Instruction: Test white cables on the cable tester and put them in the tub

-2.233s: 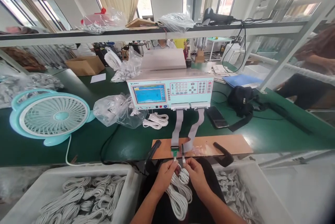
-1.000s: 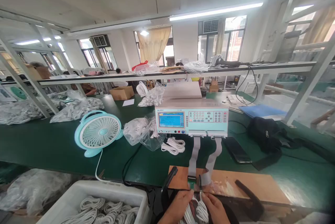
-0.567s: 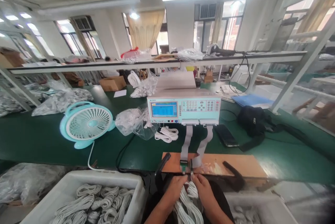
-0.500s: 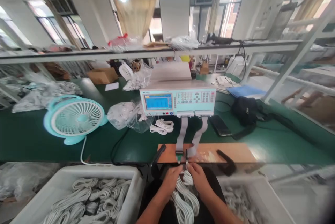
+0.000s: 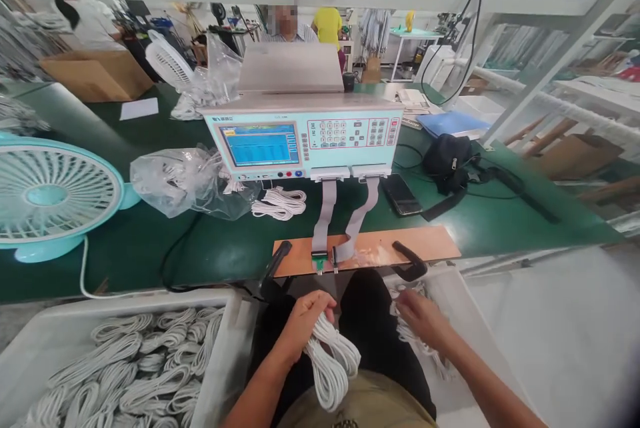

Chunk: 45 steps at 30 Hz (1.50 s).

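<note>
My left hand (image 5: 306, 316) is closed around a coiled white cable (image 5: 330, 365), which hangs over my lap. To the right, my right hand (image 5: 423, 315) is over the right-hand bin (image 5: 475, 321), close to white cables (image 5: 413, 335) in it. Its fingertips are smeared, so I cannot tell whether it grips anything. In front of me, two grey ribbon cables (image 5: 327, 211) run from the cable tester (image 5: 350, 148) down to a small green connector board (image 5: 320, 261) and a second connector (image 5: 335, 261) at the edge of an orange-brown board (image 5: 430, 245). Nothing is plugged into either connector's front.
At left, a white bin (image 5: 227, 321) holds many coiled cables. On the green table (image 5: 240, 248) are a turquoise fan (image 5: 47, 195), bagged cables (image 5: 180, 181), a loose coil (image 5: 280, 203), a phone (image 5: 401, 195) and a black pouch (image 5: 447, 161). Two black clamps (image 5: 410, 259) flank the board. People are beyond.
Both hands have come away from the connectors. The left drew the coiled cable back toward me; the right moved rightward to the bin. My view has tilted down.
</note>
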Each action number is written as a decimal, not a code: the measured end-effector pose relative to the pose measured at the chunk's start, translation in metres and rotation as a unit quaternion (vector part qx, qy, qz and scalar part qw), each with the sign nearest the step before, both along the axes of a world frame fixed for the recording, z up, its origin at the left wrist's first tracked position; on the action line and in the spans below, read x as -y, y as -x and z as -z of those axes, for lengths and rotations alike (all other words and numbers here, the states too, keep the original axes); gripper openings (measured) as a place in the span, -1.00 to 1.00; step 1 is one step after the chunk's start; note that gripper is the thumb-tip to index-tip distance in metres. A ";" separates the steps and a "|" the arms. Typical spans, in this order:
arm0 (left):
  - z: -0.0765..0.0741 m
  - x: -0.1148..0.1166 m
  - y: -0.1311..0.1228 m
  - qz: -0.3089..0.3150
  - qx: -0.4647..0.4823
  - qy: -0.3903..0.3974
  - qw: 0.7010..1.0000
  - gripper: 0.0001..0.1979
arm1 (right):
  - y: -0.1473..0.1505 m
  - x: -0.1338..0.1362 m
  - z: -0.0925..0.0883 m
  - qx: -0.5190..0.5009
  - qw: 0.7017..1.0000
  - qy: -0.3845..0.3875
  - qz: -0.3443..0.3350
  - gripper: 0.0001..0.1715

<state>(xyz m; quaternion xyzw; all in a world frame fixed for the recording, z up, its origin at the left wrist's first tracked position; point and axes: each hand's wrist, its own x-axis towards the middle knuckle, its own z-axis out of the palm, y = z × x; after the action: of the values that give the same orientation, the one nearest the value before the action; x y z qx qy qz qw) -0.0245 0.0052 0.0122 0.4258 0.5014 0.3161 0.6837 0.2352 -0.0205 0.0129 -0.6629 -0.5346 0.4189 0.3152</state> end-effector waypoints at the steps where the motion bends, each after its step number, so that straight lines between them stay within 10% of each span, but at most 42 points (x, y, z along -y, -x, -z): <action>1: -0.002 0.000 -0.001 -0.004 -0.006 -0.018 1.000 -0.67 | -0.008 0.003 -0.002 0.029 0.999 -0.016 0.012 -0.83; 4: -0.012 0.003 -0.009 -0.026 -0.052 -0.121 0.991 -0.71 | 0.008 0.015 -0.009 -0.100 0.992 0.067 -0.046 -0.63; 7: -0.024 0.008 -0.015 -0.031 -0.105 -0.271 0.956 -0.78 | 0.051 0.021 -0.012 -0.328 0.922 0.177 -0.099 -0.60; 12: -0.025 0.011 -0.004 0.033 -0.187 -0.375 0.907 -0.88 | 0.079 0.014 -0.002 -0.345 0.936 0.037 -0.059 -0.53; 17: -0.015 0.012 0.009 0.082 -0.298 -0.358 0.881 -0.77 | 0.064 0.007 -0.003 -0.127 0.982 -0.111 -0.089 -0.44; 23: -0.022 0.023 -0.014 0.138 -0.308 -0.352 0.873 -0.82 | 0.077 0.009 0.000 -0.006 0.968 -0.202 -0.150 -0.26; 31: -0.027 0.016 -0.015 0.120 -0.234 -0.315 0.912 -0.93 | 0.086 0.012 -0.009 -0.086 0.969 -0.143 -0.184 -0.23; 37: -0.016 0.015 -0.004 0.022 -0.095 -0.191 0.977 -0.86 | 0.086 -0.001 -0.019 -0.281 0.950 0.018 -0.135 -0.74; 45: -0.005 0.019 -0.012 -0.083 -0.033 -0.144 0.986 -0.77 | 0.095 -0.014 -0.020 -0.235 0.953 -0.027 -0.189 -0.86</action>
<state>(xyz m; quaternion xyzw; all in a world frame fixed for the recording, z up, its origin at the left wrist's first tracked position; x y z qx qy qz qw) -0.0122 -0.0134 0.0171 0.4869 0.5064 0.4266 0.5696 0.1405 -0.0066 0.0327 -0.4234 -0.5720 0.6003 0.3650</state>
